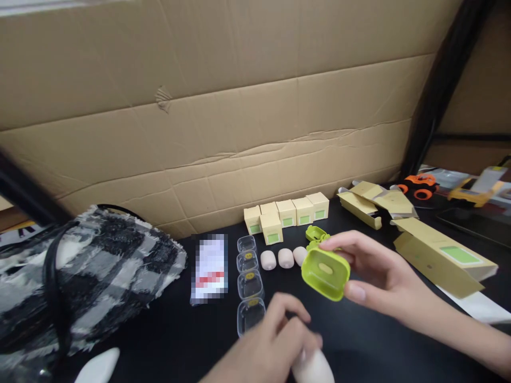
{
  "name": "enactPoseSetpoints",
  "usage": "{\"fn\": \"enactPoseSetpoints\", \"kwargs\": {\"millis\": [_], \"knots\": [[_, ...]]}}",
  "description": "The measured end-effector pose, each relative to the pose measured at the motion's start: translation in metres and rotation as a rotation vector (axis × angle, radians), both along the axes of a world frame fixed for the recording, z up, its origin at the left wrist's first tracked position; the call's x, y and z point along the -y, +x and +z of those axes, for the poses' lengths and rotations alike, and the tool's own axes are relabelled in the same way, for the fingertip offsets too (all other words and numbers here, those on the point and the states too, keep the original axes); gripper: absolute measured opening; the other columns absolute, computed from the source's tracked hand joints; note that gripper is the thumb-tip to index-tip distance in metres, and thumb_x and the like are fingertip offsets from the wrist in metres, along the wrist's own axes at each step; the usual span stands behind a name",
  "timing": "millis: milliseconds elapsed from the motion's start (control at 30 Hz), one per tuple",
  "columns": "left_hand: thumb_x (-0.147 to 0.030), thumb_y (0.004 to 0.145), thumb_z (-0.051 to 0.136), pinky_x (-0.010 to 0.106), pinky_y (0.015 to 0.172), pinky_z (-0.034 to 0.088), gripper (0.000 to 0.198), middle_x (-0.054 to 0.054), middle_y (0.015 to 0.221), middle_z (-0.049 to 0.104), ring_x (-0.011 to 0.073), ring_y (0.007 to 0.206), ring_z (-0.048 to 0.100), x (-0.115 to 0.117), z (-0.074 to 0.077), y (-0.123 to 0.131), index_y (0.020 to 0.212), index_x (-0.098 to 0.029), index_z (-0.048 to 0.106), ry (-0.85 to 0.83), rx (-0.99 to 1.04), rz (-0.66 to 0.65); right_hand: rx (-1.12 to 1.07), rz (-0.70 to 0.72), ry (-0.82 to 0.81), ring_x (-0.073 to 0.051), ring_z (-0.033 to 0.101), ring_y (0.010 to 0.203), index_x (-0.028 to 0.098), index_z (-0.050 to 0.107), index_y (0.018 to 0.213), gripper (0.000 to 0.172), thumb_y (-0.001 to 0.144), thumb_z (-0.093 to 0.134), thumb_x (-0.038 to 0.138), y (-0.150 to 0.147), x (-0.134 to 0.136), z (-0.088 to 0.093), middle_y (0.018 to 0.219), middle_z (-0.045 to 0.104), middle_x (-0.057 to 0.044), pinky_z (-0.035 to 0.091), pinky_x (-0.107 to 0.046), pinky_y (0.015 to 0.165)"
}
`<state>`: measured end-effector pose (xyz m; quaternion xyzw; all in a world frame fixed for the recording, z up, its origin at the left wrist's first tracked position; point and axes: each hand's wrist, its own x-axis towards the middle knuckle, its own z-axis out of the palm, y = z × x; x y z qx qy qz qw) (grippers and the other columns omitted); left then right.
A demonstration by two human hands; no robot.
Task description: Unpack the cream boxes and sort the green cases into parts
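Note:
My right hand [373, 274] pinches a lime-green case half [325, 272], a hollow shell with rounded corners whose inside faces me. Just behind it lies another lime-green piece [316, 234], partly covered by my fingers. Low in the view, my left hand [275, 335] has its fingers curled on a white rounded piece [314, 367], cut off by the bottom edge. Three similar pale rounded pieces [286, 258] sit in a row beyond. Left of them stands a column of several clear plastic cups [250, 285], some with a yellow round mark.
Several small cream boxes [271, 229] with green labels stand by the cardboard wall [223, 117]. Opened cartons [443, 255] and an orange toy truck [421, 186] are at right. A checked fabric bag [120, 276], a blurred packet [209, 268] and a white object [98, 366] lie left.

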<state>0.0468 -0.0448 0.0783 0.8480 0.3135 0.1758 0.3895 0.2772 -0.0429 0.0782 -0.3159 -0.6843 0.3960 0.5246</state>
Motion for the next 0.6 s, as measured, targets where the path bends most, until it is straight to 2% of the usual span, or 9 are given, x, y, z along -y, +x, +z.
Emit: {"fn": "enactPoseSetpoints", "kwargs": {"millis": [67,100,167,233,367,500,533,567,600], "knots": [[-0.018,0.071,0.066,0.041,0.091,0.044,0.036,0.007,0.108,0.061,0.0249,0.100,0.054,-0.018,0.013,0.007,0.107,-0.022,0.063,0.161,-0.082,-0.008,-0.051,-0.006,0.016,-0.013,0.064,0.094,0.034,0.055,0.114,0.031,0.085,0.066,0.029,0.002,-0.002,0.002,0.104,0.064,0.000,0.052,-0.020,0.079],[-0.017,0.072,0.064,0.042,0.091,0.044,0.038,0.007,0.104,0.062,0.0254,0.100,0.052,-0.027,0.016,0.011,0.110,-0.020,0.062,0.317,-0.198,-0.020,-0.056,-0.011,0.022,-0.013,0.064,0.095,0.035,0.055,0.114,0.030,0.086,0.066,0.030,0.003,-0.002,0.003,0.105,0.063,0.001,0.052,-0.019,0.080],[-0.014,0.071,0.059,0.043,0.085,0.047,0.032,0.009,0.095,0.064,0.0265,0.094,0.052,-0.042,0.017,0.018,0.102,-0.014,0.063,0.573,-0.402,0.003,-0.038,-0.018,0.028,-0.013,0.063,0.096,0.036,0.055,0.114,0.030,0.086,0.065,0.032,0.003,-0.002,0.002,0.105,0.062,0.001,0.052,-0.019,0.081],[-0.013,0.071,0.057,0.044,0.081,0.049,0.020,0.010,0.087,0.064,0.0275,0.088,0.053,-0.052,0.013,0.021,0.091,-0.012,0.063,0.675,-0.492,0.029,-0.007,-0.012,0.021,-0.013,0.062,0.096,0.037,0.053,0.115,0.031,0.086,0.064,0.034,0.002,-0.001,-0.001,0.105,0.062,0.001,0.051,-0.021,0.082],[-0.012,0.076,0.052,0.048,0.081,0.048,0.016,0.014,0.091,0.063,0.0306,0.089,0.053,-0.056,0.005,0.017,0.086,-0.010,0.064,0.719,-0.523,0.071,0.074,-0.022,-0.003,-0.016,0.061,0.098,0.036,0.051,0.116,0.032,0.087,0.063,0.036,-0.002,-0.003,-0.007,0.108,0.062,0.000,0.051,-0.026,0.082],[-0.006,0.081,0.043,0.050,0.085,0.044,0.032,0.016,0.108,0.058,0.0313,0.099,0.051,-0.044,0.006,0.010,0.110,-0.009,0.055,0.734,-0.462,0.151,0.197,-0.082,0.031,-0.017,0.062,0.095,0.033,0.048,0.116,0.035,0.085,0.064,0.031,-0.009,-0.003,-0.015,0.108,0.062,-0.001,0.052,-0.029,0.082],[-0.010,0.086,0.040,0.047,0.084,0.045,0.031,0.014,0.105,0.058,0.0286,0.095,0.053,-0.039,0.006,0.010,0.115,-0.012,0.050,0.660,-0.383,0.173,0.225,-0.116,0.068,-0.016,0.062,0.093,0.033,0.046,0.118,0.040,0.084,0.066,0.028,-0.011,-0.003,-0.018,0.107,0.062,-0.001,0.053,-0.028,0.081],[-0.017,0.091,0.037,0.043,0.078,0.047,0.028,0.011,0.098,0.059,0.0248,0.087,0.055,-0.034,0.005,0.010,0.118,-0.014,0.046,0.516,-0.285,0.184,0.250,-0.149,0.119,-0.016,0.062,0.091,0.034,0.043,0.120,0.047,0.082,0.068,0.025,-0.012,-0.003,-0.021,0.107,0.061,-0.001,0.053,-0.027,0.080],[-0.026,0.095,0.034,0.037,0.068,0.048,0.027,0.007,0.089,0.059,0.0205,0.075,0.056,-0.030,0.004,0.011,0.119,-0.017,0.042,0.301,-0.174,0.176,0.269,-0.170,0.183,-0.016,0.062,0.092,0.034,0.039,0.123,0.054,0.080,0.070,0.022,-0.014,-0.003,-0.024,0.108,0.060,-0.001,0.053,-0.027,0.081]]}}
